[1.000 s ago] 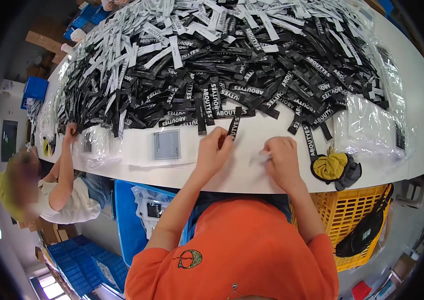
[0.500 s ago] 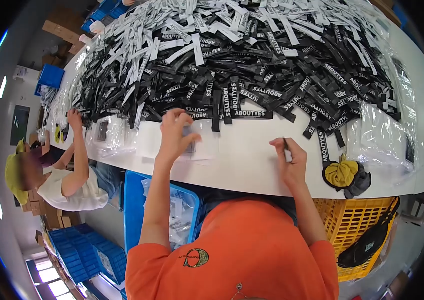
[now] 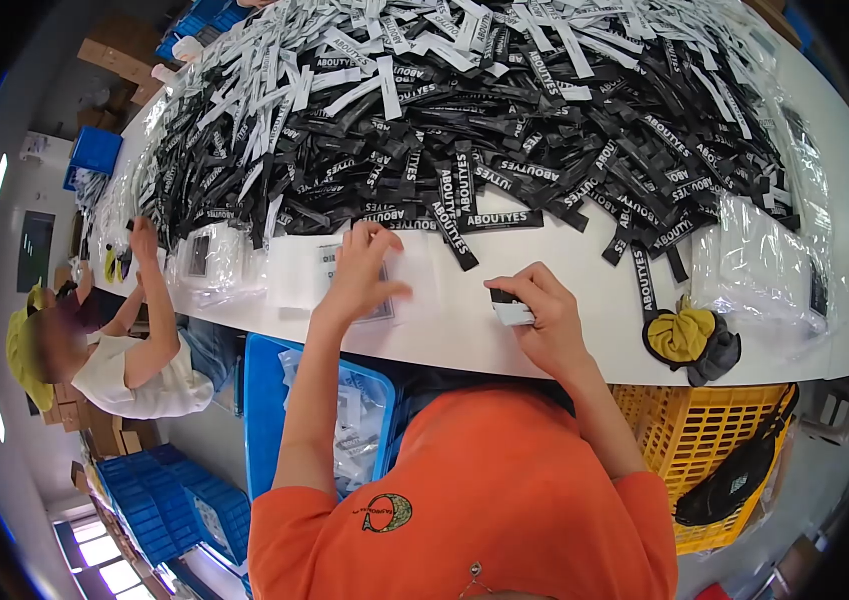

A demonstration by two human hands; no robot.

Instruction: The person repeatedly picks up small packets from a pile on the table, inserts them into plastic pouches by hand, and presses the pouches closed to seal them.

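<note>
My right hand is closed around a few slim black-and-white stick packets, held above the white table near its front edge. Only the packets' ends show past the fingers, so how many there are is hard to tell. To the left, my left hand hovers over or touches a stack of flat plastic bags with dark print. Its thumb and fingers are apart. Just beyond both hands, a large pile of stick packets lettered ABOUTYES spreads across the table, black in front and white at the back.
Bundles of clear bags lie at left and right. A yellow-and-grey scrunchie rests at the table's front edge. Below are a blue bin and a yellow crate. Another person works at left.
My right hand has moved left and turned, bringing the packet ends into view. My left hand has shifted slightly right over the bags. One black packet at the pile's front edge now lies tilted.
</note>
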